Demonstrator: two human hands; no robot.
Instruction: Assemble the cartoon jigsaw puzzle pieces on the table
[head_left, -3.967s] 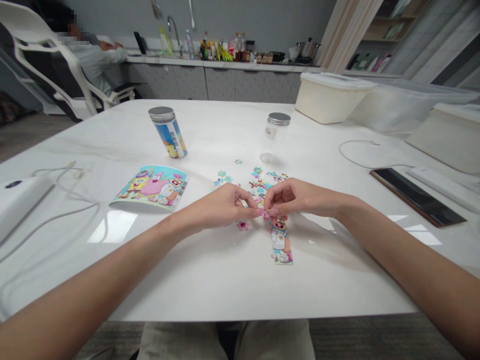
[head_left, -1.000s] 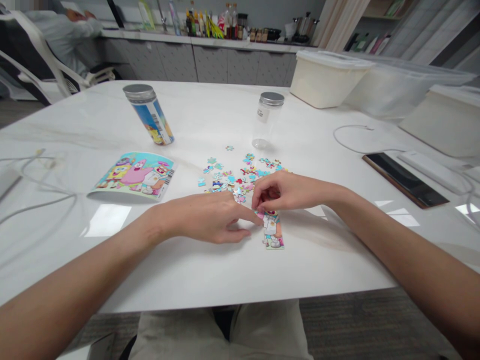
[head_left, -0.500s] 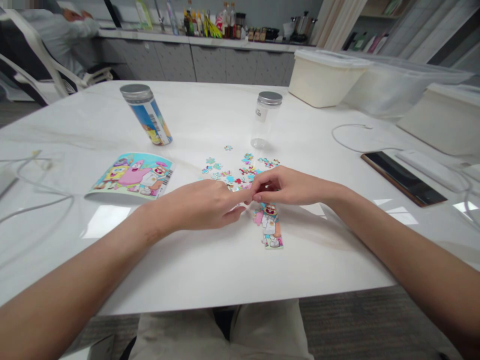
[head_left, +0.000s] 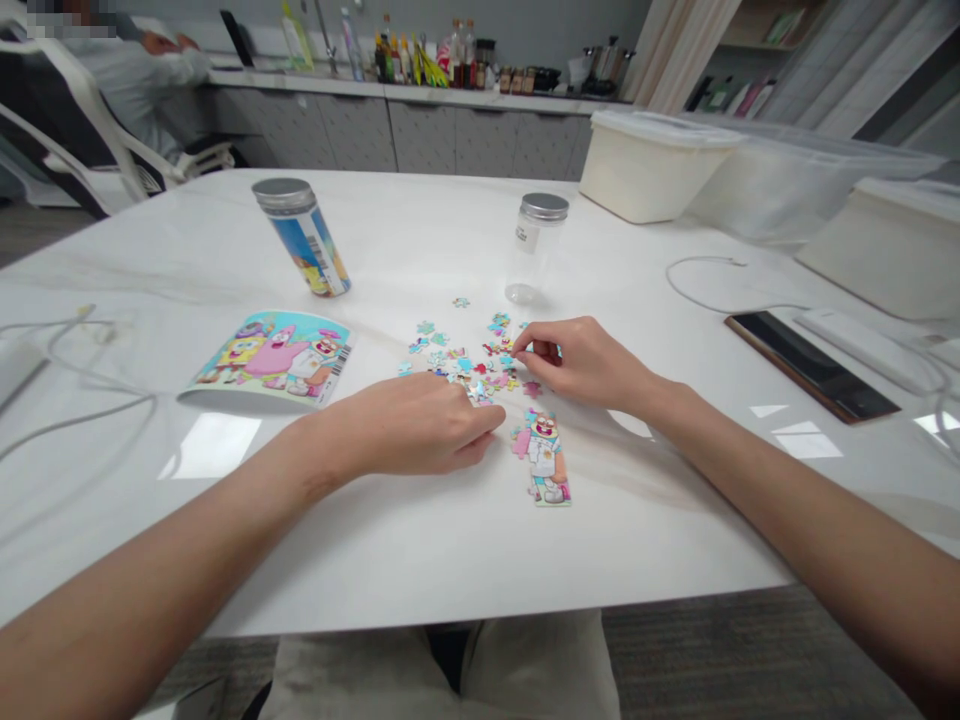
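Note:
Loose jigsaw pieces (head_left: 465, 367) lie scattered in a small pile on the white table (head_left: 480, 560). My right hand (head_left: 585, 365) hovers over the pile's right side, its curled fingertips among the pieces, and I cannot tell whether it holds one. My left hand (head_left: 409, 425) rests at the near edge of the pile, holding nothing that I can see. Below the pile lies a narrow joined jigsaw section (head_left: 544, 460) showing a cartoon figure in white. A curved SpongeBob picture card (head_left: 270, 358) lies to the left.
A tall printed jar (head_left: 304, 245) and a clear jar with a grey lid (head_left: 534, 255) stand beyond the pile. A phone (head_left: 810, 365), white cable and storage bins (head_left: 652, 170) sit to the right. A person (head_left: 135, 100) sits by the far counter.
My hands have parted. The right has moved up from the joined section to the pile, and the left has drawn back to the pile's near edge.

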